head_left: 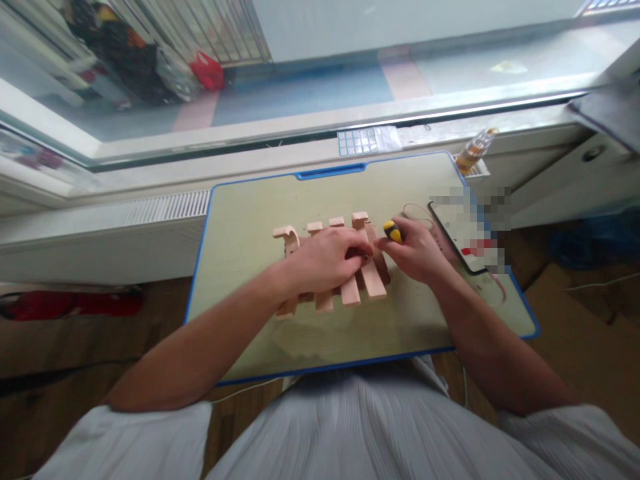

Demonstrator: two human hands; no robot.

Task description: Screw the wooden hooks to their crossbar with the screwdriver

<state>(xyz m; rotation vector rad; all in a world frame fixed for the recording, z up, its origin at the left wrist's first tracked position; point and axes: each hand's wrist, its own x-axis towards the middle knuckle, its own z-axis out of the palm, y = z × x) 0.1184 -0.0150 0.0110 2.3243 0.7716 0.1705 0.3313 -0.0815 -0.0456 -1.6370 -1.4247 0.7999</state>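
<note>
The right hand [417, 250] is closed around a yellow-and-black screwdriver [393, 231], its tip hidden. The left hand [325, 260] lies palm-down with its fingers curled over the wooden slat frame [373, 280], gripping it where the two hands meet. The frame lies at the middle of the blue-rimmed desk [240, 227]. Both forearms reach in from the near edge. A phone [457, 230] lies to the right, and a bottle [475, 152] stands at the far right corner.

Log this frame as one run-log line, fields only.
left hand: resting on pale wooden slatted frame | right hand: gripping yellow-and-black tool handle | surface: blue-rimmed beige lap desk
</note>
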